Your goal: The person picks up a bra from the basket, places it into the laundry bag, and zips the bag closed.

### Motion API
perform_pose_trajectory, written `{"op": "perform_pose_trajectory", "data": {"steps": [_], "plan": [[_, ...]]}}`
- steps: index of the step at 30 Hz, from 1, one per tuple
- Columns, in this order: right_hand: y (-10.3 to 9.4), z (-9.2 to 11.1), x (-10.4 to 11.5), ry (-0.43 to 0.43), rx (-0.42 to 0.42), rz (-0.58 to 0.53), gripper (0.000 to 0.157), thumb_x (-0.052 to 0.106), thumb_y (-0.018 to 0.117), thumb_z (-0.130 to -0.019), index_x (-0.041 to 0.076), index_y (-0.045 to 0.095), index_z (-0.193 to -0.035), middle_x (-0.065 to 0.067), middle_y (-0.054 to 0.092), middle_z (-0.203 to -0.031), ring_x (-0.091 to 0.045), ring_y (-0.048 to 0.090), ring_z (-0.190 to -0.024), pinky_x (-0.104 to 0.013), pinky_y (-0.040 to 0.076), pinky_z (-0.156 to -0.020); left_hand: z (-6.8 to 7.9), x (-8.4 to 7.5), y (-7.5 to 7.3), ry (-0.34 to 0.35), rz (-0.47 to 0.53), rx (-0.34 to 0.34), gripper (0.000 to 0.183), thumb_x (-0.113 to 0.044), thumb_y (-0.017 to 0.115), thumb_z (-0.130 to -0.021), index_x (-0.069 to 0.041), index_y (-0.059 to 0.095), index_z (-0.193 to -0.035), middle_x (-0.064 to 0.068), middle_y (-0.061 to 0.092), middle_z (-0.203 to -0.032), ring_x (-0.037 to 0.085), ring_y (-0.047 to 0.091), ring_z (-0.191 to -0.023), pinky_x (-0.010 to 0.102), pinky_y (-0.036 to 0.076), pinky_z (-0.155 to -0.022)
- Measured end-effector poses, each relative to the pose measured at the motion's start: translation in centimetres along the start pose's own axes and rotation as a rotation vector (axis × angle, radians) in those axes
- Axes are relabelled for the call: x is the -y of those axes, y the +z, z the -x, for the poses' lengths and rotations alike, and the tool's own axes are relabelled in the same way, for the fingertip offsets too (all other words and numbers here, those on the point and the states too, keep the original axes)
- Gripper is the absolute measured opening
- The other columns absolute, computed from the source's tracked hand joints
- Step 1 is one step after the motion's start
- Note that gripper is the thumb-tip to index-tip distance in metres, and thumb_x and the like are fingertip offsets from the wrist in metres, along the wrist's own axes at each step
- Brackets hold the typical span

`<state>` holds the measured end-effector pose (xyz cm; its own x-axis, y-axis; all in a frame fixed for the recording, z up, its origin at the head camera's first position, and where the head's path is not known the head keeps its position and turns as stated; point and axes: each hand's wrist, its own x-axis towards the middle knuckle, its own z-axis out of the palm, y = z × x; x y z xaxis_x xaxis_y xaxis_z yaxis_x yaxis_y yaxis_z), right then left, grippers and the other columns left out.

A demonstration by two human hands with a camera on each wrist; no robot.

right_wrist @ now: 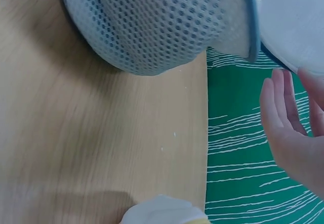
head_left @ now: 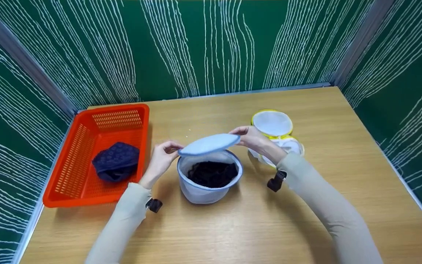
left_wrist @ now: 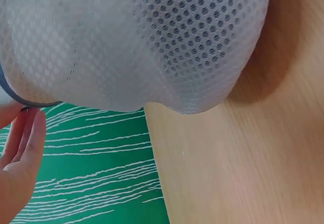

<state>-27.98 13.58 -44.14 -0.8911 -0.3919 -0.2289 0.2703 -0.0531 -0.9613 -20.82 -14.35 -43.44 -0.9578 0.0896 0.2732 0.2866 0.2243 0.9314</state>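
Two beige sleeves [head_left: 332, 209] extend over a smooth wood-grain table [head_left: 233, 238]; a black camera [head_left: 155, 205] is mounted at each wrist. The bag [head_left: 200, 196] stands centrally on the table: white honeycomb mesh, rounded body, circular mouth edged in blue piping. Dark, crumpled cloth [head_left: 213, 175] lies inside. The lid [head_left: 211, 143], a pale disc with a blue edge, is raised and tilted above the far part of the mouth, right side higher. The left hand [head_left: 161, 157] pinches the lid's left edge, thumb and fingertips together on it. The right hand [head_left: 253, 139] pinches the opposite edge between thumb and fingers.

To the left: an orange basket [head_left: 64, 202], rectangular, slotted walls, containing a bunched navy cloth [head_left: 116, 161] with a faint pattern. Beyond the right forearm: a white pouch [head_left: 291, 146], soft-sided, yellow-trimmed, its round flap [head_left: 272, 123] folded back. At the rear: green panels [head_left: 191, 44] with wavy white lines, framed in grey metal.
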Motion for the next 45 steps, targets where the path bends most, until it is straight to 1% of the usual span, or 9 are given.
{"op": "perform_pose_trajectory", "data": {"steps": [6,11,14,19,23,27,31,37,45], "plan": [[0.0,0.1,-1.0,0.013,-0.044,0.146,0.017,-0.001,0.057,-0.082,0.009,0.067,-0.093,-0.001,0.065,-0.095,-0.012,0.057,-0.091,-0.021,0.047,-0.076,0.9,-1.4,0.1,0.040,-0.031,0.020,0.011,0.016,0.054,-0.073,0.013,0.063,-0.079,0.023,0.061,-0.085,0.022,0.059,-0.080,0.029,0.048,-0.076],[0.1,0.3,-1.8,0.034,-0.065,0.230,0.027,0.003,0.058,-0.083,0.003,0.061,-0.109,-0.007,0.062,-0.107,-0.011,0.057,-0.093,-0.021,0.047,-0.078,1.3,-1.3,0.2,0.029,-0.060,0.028,0.015,0.017,0.052,-0.073,0.012,0.064,-0.080,0.022,0.062,-0.087,0.028,0.058,-0.083,0.035,0.047,-0.078],[0.2,0.4,-2.3,0.039,-0.041,0.263,0.032,0.001,0.055,-0.084,-0.002,0.054,-0.116,-0.013,0.057,-0.114,-0.009,0.057,-0.090,-0.018,0.047,-0.075,1.4,-1.1,0.2,0.018,-0.068,0.037,0.014,0.016,0.053,-0.074,0.011,0.064,-0.080,0.022,0.062,-0.087,0.029,0.059,-0.083,0.038,0.047,-0.079],[0.4,0.7,-2.7,0.080,-0.035,0.272,0.033,0.001,0.049,-0.088,-0.002,0.050,-0.121,-0.016,0.054,-0.119,-0.002,0.056,-0.076,-0.014,0.045,-0.064,1.5,-1.2,0.3,0.004,-0.055,0.043,0.011,0.015,0.055,-0.075,0.012,0.063,-0.081,0.023,0.062,-0.086,0.033,0.059,-0.082,0.041,0.048,-0.078],[0.7,1.0,-2.7,0.091,-0.039,0.191,0.033,0.002,0.043,-0.090,-0.005,0.048,-0.122,-0.015,0.055,-0.118,-0.003,0.057,-0.074,-0.016,0.047,-0.067,1.3,-1.7,0.3,-0.024,-0.062,0.029,0.011,0.013,0.055,-0.075,0.013,0.063,-0.083,0.024,0.061,-0.085,0.036,0.060,-0.082,0.030,0.050,-0.074],[0.9,1.1,-2.5,0.104,-0.052,0.121,0.034,0.005,0.043,-0.090,-0.007,0.047,-0.121,-0.007,0.061,-0.107,-0.004,0.059,-0.076,-0.019,0.048,-0.072,0.3,-0.9,0.4,-0.068,-0.102,0.010,0.013,0.009,0.056,-0.076,0.010,0.063,-0.086,0.021,0.063,-0.085,0.031,0.060,-0.080,0.025,0.048,-0.072],[1.0,1.1,-2.5,0.109,-0.057,0.097,0.037,0.012,0.051,-0.089,-0.007,0.048,-0.121,-0.001,0.064,-0.100,-0.003,0.059,-0.076,-0.018,0.048,-0.072,-1.1,0.4,0.5,-0.169,-0.132,0.030,0.016,0.004,0.054,-0.080,0.008,0.063,-0.092,0.019,0.063,-0.089,0.030,0.059,-0.083,0.030,0.050,-0.074],[1.2,1.5,-2.5,0.099,-0.040,0.200,0.046,0.021,0.063,-0.081,-0.002,0.052,-0.120,-0.012,0.056,-0.117,-0.005,0.057,-0.086,-0.019,0.047,-0.076,-2.3,0.0,0.9,-0.328,-0.172,0.148,0.022,-0.003,0.051,-0.086,0.008,0.057,-0.104,0.019,0.058,-0.099,0.027,0.057,-0.088,0.032,0.049,-0.077],[1.2,1.4,-2.7,0.081,-0.036,0.287,0.046,0.020,0.065,-0.080,0.000,0.053,-0.119,-0.013,0.054,-0.119,-0.002,0.053,-0.071,-0.013,0.043,-0.059,-3.1,-0.4,1.9,-0.373,-0.301,0.213,0.025,-0.009,0.052,-0.085,0.005,0.058,-0.106,0.017,0.059,-0.102,0.026,0.053,-0.091,0.032,0.046,-0.081]]}}
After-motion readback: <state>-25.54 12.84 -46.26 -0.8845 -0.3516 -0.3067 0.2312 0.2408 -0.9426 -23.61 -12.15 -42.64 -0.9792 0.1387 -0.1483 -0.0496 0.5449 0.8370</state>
